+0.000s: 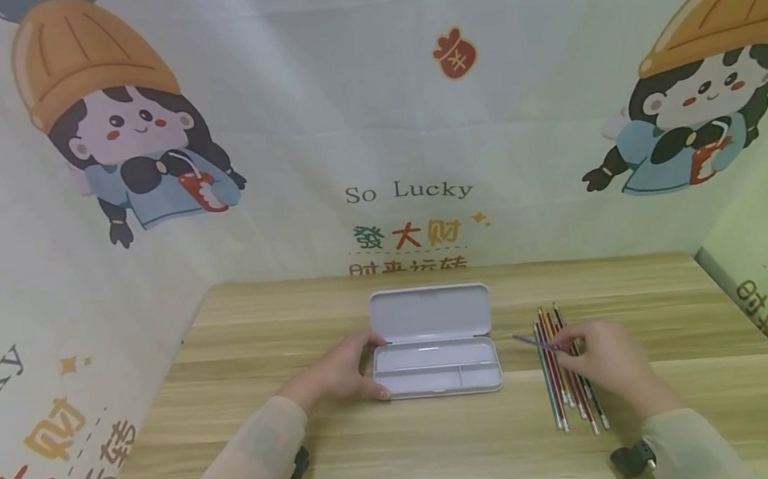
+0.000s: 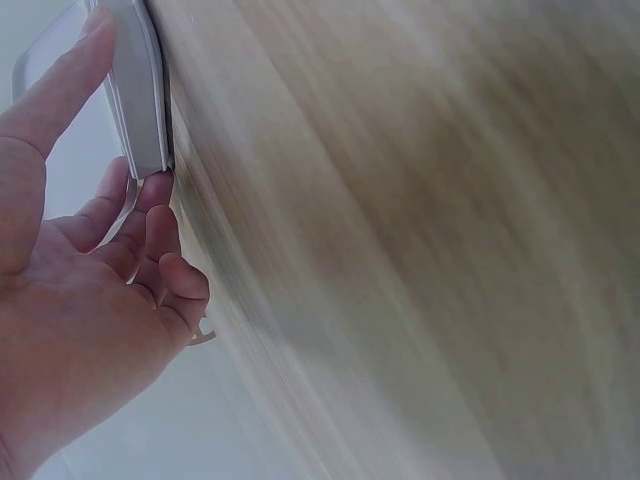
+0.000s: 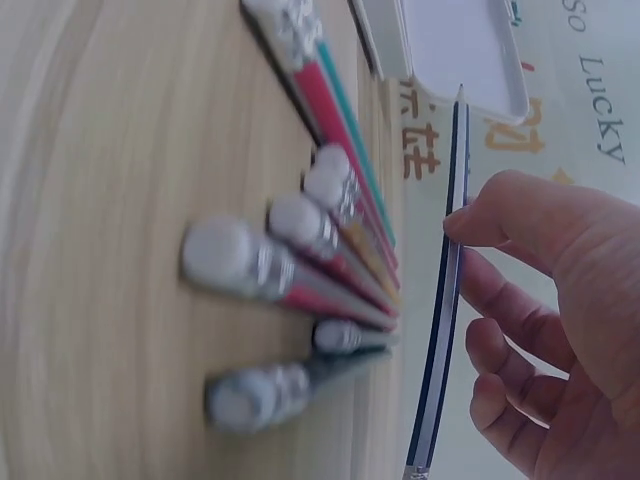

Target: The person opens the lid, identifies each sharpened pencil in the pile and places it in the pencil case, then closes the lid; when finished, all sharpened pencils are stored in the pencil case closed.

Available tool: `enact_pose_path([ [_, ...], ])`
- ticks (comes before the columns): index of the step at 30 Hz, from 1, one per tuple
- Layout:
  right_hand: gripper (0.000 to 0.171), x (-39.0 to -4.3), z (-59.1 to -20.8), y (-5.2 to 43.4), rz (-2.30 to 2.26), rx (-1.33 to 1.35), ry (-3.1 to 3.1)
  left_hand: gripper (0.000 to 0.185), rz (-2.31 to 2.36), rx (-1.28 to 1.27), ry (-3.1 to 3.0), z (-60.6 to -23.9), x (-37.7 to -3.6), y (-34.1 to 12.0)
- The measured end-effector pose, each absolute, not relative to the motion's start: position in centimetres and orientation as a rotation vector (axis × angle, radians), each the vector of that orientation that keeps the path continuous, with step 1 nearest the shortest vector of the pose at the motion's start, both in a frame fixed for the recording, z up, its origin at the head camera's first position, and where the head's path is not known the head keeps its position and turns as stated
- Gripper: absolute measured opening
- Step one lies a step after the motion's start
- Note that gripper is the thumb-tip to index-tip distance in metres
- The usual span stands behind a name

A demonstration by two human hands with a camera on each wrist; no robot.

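An open white pencil case [image 1: 435,354] lies on the table, its lid raised at the back and its tray divided into compartments that hold no pencils. My left hand [image 1: 343,370] holds the case's left end between thumb and fingers; in the left wrist view the hand [image 2: 90,240] spans the case's white end [image 2: 140,90]. Over to the right, my right hand [image 1: 607,360] pinches a dark-blue-and-white striped pencil [image 3: 450,250] between thumb and forefinger. That pencil is raised above a loose bunch of pencils [image 1: 556,387], its sharpened tip towards the case.
The bunched pencils, red, teal and dark ones among them, lie with their white erasers [image 3: 222,250] towards the table's near side. Beneath everything is a wood-grain table [image 1: 442,458]. Printed cloth [image 1: 382,110] hangs behind the table and along both sides.
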State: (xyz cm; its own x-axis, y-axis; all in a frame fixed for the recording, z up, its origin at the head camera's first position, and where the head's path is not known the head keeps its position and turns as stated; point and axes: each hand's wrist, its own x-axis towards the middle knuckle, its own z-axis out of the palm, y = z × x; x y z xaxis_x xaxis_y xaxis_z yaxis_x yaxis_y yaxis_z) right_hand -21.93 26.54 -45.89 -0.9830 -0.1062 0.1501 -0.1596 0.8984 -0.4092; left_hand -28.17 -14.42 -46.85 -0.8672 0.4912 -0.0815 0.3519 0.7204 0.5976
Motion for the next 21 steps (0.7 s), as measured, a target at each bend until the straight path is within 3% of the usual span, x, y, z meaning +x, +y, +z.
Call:
enact_pose_path([
  [21, 0.014, -23.5, -45.8, 21.8, 0.619, 0.406, -2.901, 0.082, 0.859, 0.652, 2.695, -46.8, -28.1, -14.4],
])
